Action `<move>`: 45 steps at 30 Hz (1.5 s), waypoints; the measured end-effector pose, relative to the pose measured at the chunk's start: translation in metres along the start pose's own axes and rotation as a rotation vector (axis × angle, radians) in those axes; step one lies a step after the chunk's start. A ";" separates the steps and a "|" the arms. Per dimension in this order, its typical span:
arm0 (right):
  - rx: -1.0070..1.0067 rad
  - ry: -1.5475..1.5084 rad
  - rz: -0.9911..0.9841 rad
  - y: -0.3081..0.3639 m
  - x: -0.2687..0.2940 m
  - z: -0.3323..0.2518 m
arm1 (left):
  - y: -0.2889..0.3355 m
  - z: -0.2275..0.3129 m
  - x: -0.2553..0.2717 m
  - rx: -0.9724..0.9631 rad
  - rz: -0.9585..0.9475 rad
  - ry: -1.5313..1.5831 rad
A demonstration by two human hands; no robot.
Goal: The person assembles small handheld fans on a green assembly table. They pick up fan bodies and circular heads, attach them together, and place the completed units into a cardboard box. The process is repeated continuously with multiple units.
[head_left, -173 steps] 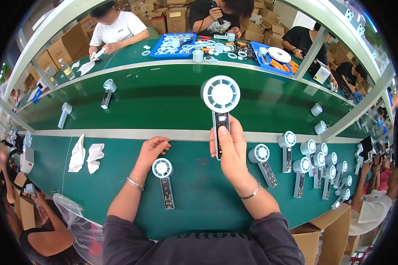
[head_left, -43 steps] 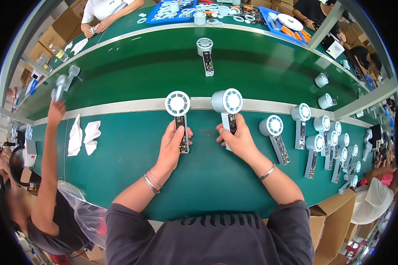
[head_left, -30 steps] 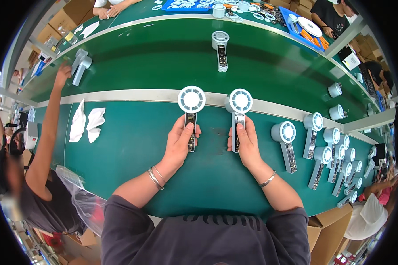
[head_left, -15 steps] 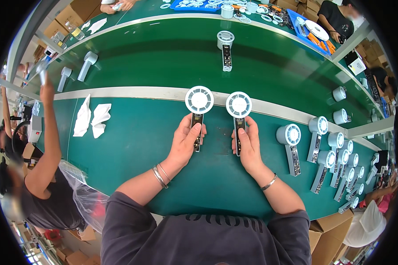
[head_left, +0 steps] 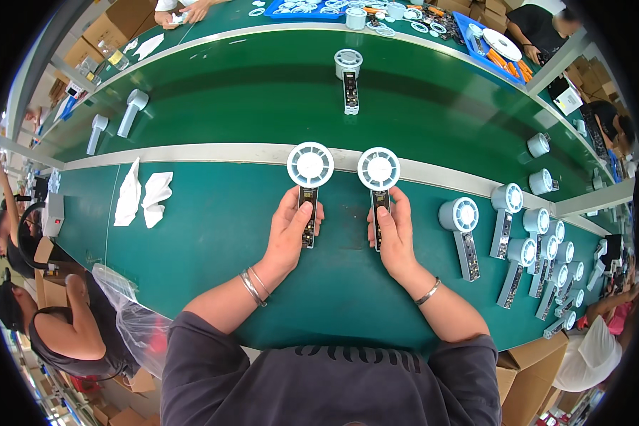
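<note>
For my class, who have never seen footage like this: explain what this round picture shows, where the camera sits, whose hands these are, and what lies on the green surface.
The camera is worn on a person's head and looks down; its fisheye lens bends straight edges. The two bare hands are that person's own. The left hand grips one small handheld fan by its handle, and the right hand grips a second handheld fan. Both are held over a green workbench. To the right lies a row of similar fans; to the left, white cloths. Other people work around the edges.

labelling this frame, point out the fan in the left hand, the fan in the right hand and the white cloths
left-hand fan (head_left: pixel 310 165), head view, round white head
right-hand fan (head_left: pixel 378 169), head view, round white head
white cloths (head_left: pixel 142 197), head view, between the two folded pieces
</note>
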State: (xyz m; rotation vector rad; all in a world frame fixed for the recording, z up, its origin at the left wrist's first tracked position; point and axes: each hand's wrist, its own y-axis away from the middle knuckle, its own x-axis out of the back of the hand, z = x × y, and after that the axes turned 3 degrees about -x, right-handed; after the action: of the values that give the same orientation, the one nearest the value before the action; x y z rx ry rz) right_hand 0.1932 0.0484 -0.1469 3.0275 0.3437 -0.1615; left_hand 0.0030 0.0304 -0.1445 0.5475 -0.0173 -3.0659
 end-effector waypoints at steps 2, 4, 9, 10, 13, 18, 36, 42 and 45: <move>0.010 -0.001 -0.001 0.000 0.000 0.000 | 0.000 0.001 0.000 0.009 0.007 0.006; 0.011 -0.001 0.000 0.000 0.000 0.000 | 0.000 0.000 0.001 0.014 0.005 0.018; 0.059 0.019 -0.004 0.001 0.000 0.001 | 0.000 0.000 0.002 0.027 -0.012 0.069; 0.079 0.028 -0.007 0.001 0.000 0.002 | 0.000 0.000 0.003 0.025 -0.012 0.067; 0.106 0.039 -0.005 0.002 0.000 0.002 | 0.000 0.000 0.002 0.030 -0.002 0.060; 0.115 0.029 -0.017 0.002 0.000 0.002 | 0.001 0.001 0.001 0.027 0.001 0.048; 0.111 0.015 0.006 0.004 -0.001 0.002 | 0.001 0.000 -0.001 -0.003 0.033 0.034; 0.108 0.027 -0.002 0.004 -0.001 0.001 | 0.002 0.001 0.000 0.004 0.025 0.042; 0.117 0.068 0.003 0.003 -0.002 0.001 | 0.002 0.002 0.001 0.015 0.019 0.055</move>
State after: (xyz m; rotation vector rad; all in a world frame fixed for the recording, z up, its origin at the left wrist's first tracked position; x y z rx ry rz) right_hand 0.1923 0.0447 -0.1479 3.1548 0.3468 -0.0808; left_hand 0.0019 0.0283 -0.1433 0.6278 -0.0448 -3.0330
